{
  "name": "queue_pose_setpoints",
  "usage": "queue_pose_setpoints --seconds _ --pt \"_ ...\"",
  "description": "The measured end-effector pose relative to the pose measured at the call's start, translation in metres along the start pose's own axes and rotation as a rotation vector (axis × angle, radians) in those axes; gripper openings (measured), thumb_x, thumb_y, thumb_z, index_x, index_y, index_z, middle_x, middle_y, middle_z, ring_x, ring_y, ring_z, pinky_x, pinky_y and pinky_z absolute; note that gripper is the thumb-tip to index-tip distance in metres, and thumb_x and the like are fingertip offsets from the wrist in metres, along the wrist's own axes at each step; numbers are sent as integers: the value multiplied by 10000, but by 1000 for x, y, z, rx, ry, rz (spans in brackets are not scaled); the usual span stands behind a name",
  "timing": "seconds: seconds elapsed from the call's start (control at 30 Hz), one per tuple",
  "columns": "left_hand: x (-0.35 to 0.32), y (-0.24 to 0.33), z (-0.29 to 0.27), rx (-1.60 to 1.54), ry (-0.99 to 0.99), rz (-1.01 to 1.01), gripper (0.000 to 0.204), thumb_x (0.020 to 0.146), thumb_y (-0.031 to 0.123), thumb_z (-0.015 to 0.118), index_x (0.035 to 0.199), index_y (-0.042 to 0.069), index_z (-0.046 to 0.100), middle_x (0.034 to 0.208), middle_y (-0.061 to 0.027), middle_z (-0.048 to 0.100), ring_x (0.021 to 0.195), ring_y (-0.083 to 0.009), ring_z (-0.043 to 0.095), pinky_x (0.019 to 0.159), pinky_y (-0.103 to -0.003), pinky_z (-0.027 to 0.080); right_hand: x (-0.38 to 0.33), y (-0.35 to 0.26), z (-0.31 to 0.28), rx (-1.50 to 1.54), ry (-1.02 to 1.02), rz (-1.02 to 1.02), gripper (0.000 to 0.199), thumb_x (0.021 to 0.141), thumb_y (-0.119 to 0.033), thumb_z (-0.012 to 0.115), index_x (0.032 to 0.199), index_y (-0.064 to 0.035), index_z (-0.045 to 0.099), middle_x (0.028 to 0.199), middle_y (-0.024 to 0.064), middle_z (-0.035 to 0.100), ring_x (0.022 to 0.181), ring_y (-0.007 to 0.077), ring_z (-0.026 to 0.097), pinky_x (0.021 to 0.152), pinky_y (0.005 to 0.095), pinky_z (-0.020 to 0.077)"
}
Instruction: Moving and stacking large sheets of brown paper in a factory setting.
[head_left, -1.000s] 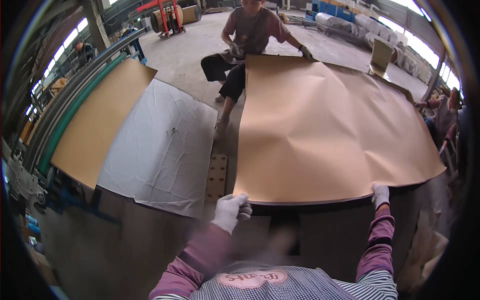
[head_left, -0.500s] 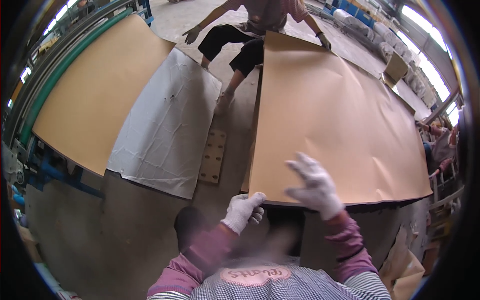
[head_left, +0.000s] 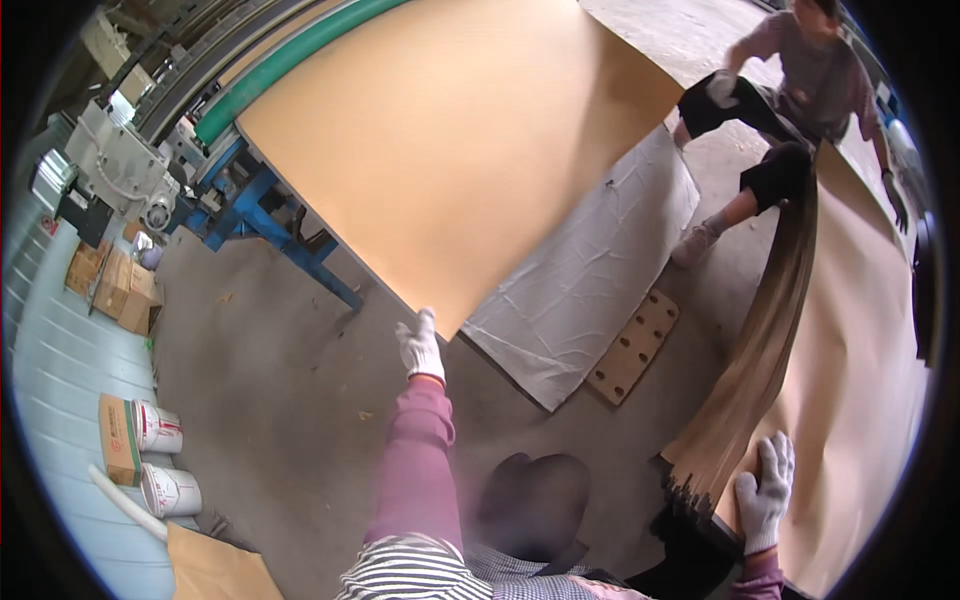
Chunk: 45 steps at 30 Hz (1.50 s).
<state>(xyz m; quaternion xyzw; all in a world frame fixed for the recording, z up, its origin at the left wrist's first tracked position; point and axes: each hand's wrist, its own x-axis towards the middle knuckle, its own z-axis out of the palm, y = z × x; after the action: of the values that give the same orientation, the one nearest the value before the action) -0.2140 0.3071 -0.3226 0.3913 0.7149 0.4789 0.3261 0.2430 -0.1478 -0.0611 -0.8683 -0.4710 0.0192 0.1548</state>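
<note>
My left hand [head_left: 420, 345], in a white glove, reaches out with fingers apart and its tips near the corner of a large tan sheet [head_left: 470, 150] lying on a blue-framed table; contact is unclear. My right hand [head_left: 764, 492], also gloved, lies flat with spread fingers on the near corner of a thick stack of brown sheets [head_left: 860, 370]. A co-worker [head_left: 790, 90] crouches at the stack's far end with both hands on the sheets.
A crumpled white sheet [head_left: 590, 270] and a perforated wooden board [head_left: 632, 345] lie on the concrete floor between the two sheet piles. Two white buckets [head_left: 160, 460], cardboard boxes [head_left: 110, 285] and machinery [head_left: 110, 165] stand at the left. A green roller [head_left: 290, 60] runs along the table's far edge.
The view has swung left. My left hand went from the stack's edge out toward the tan sheet's corner. My right hand dropped from the air onto the stack's near corner.
</note>
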Motion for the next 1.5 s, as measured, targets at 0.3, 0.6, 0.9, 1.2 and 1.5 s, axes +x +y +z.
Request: queue_pose_setpoints --seconds 0.3,0.6,0.9,1.2,1.5 --pt "-100 170 30 -717 -646 -496 214 850 83 585 1022 -44 586 900 -147 671 694 -243 679 624 -400 603 0 11 -6 58 258 -25 426 646 11 607 1071 6 620 1296 243 522 1197 409 495 1000 443 413" --pt "-228 452 -33 -675 -1178 -119 206 874 220 613 883 15 641 622 -62 612 513 -174 595 480 -275 489 -20 -22 -49 129 585 -100 359 673 -24 687 1031 -45 669 1190 208 599 1101 376 569 927 433 481" --pt "-321 592 -129 -992 -1620 123 141 923 160 525 794 116 490 538 57 326 417 -87 299 403 -249 257 -108 -40 -103 749 551 64 314 822 -58 627 1136 -61 635 898 144 687 791 243 689 738 312 541" --pt "-456 514 -174 -520 -1523 271 167 929 180 538 840 51 596 693 -44 613 589 -141 594 618 -282 525 -171 -71 -125 1142 49 70 391 888 -202 643 1233 -29 579 1043 87 670 937 123 609 850 262 486" --pt "-526 308 -84 -380 -1584 -153 258 954 224 520 968 -8 632 785 -115 668 690 -220 648 694 -369 555 -146 -89 -103 1899 71 396 433 911 -349 575 1147 13 585 1077 106 629 974 158 579 856 309 453"
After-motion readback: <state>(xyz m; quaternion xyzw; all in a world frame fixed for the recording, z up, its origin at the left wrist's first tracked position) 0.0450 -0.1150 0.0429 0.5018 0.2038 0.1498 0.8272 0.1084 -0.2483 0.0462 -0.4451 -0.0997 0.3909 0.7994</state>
